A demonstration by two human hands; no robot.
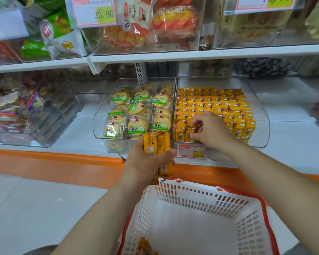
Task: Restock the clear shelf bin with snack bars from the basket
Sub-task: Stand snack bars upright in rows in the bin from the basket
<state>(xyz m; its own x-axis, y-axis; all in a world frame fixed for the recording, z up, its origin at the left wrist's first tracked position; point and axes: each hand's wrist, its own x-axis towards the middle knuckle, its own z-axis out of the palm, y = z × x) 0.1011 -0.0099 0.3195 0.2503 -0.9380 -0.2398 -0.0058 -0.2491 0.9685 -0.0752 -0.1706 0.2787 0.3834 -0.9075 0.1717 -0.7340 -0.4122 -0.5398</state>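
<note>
A clear shelf bin [261,129] on the lower shelf holds rows of yellow snack bars [219,103]. My right hand [210,129] reaches into the bin's front left corner and pinches one yellow bar [189,134] standing on end there. Just in front of the bin my left hand [147,161] grips a bundle of yellow snack bars [156,143], back sides facing me. Below stands a white basket [191,197] with red handles; a few yellow bars [145,245] lie at its bottom left.
A second clear bin [99,126] of round biscuits in green-labelled packs sits left of the snack bar bin. A price tag [191,150] hangs on the bin's front. More clear bins fill the upper shelf and both sides. An orange strip [53,157] edges the shelf base.
</note>
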